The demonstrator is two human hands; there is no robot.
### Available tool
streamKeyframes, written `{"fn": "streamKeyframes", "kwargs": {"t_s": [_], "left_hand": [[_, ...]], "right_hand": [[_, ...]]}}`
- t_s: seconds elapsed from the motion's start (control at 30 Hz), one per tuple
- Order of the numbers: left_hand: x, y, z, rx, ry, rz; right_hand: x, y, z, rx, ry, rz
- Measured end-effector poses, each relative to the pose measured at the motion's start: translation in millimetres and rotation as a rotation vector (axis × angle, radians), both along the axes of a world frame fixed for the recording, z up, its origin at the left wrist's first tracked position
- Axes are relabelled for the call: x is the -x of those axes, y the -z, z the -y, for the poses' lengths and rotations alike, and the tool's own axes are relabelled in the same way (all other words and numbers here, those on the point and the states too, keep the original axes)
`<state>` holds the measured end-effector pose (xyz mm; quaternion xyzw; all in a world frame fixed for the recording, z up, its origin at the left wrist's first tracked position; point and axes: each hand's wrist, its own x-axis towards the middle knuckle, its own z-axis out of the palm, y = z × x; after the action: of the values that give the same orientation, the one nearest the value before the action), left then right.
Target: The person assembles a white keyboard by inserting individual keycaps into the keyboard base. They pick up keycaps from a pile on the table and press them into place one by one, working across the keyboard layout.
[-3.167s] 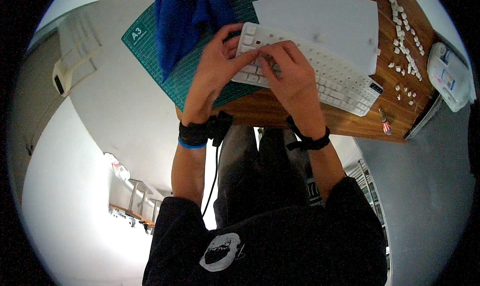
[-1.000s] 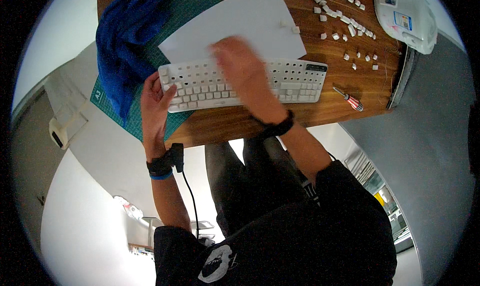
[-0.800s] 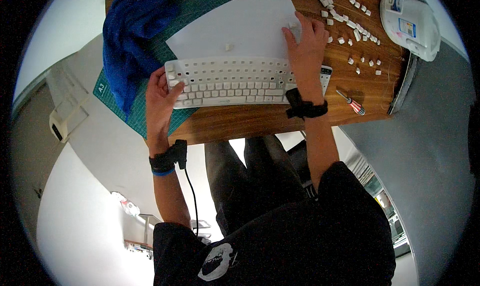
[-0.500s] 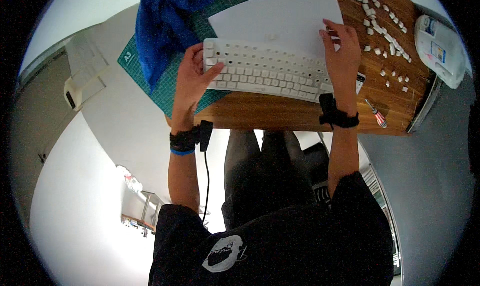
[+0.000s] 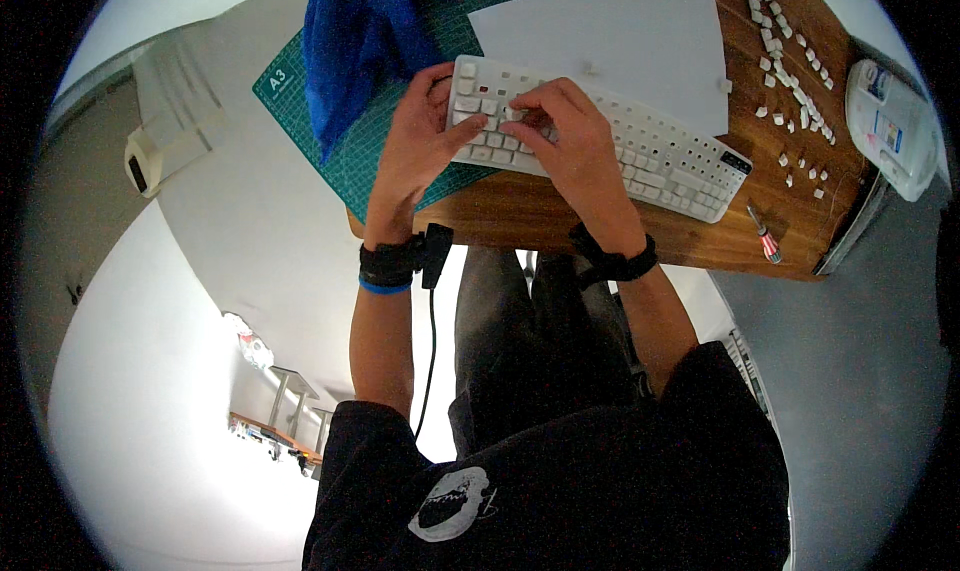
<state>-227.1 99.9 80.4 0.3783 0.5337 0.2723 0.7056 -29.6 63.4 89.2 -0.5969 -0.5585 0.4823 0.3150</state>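
A white keyboard (image 5: 655, 141) lies tilted at the table's front, its right end lower and nearer to me. Its lower rows carry keycaps, while the upper rows show many bare key switches. My left hand (image 5: 412, 136) grips the left end, thumb on top over the keys and fingers around the outer edge. Above the upper left rows, my right hand (image 5: 580, 141) pinches a small white keycap (image 5: 514, 114) between thumb and index finger, close to the switches. Part of the keyboard is covered by that hand.
Behind the keyboard lies a white sheet (image 5: 620, 41). A green cutting mat (image 5: 290, 86) and a blue cloth (image 5: 365, 61) are at the left. Loose keycaps (image 5: 775, 51), a screwdriver (image 5: 765, 236) and a clear plastic container (image 5: 890, 126) sit on the right.
My right hand has moved left from over the sheet to the keyboard's upper left rows, bringing a keycap. The keyboard has turned, its right end now nearer me. My left hand keeps its grip.
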Motion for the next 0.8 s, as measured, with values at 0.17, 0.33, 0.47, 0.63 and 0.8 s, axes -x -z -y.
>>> {"fn": "streamKeyframes", "kwargs": {"t_s": [0.17, 0.33, 0.47, 0.63, 0.8], "left_hand": [[1.7, 7.0, 2.2, -0.036, -0.001, 0.007], [4.2, 14.0, 3.7, -0.062, -0.017, 0.029], [4.5, 13.3, 3.6, -0.036, 0.012, 0.007], [6.3, 21.9, 4.9, -0.079, -0.006, 0.030], [7.9, 15.5, 1.5, -0.052, 0.055, 0.001]], "right_hand": [[9.6, 12.3, 0.2, -0.099, -0.036, 0.173], [18.4, 5.8, -1.0, -0.045, 0.025, 0.228], [18.8, 6.9, 0.4, -0.051, 0.032, 0.260], [20.0, 4.2, -2.3, -0.054, 0.007, 0.371], [20.1, -0.1, -6.8, -0.083, -0.004, 0.319]]}}
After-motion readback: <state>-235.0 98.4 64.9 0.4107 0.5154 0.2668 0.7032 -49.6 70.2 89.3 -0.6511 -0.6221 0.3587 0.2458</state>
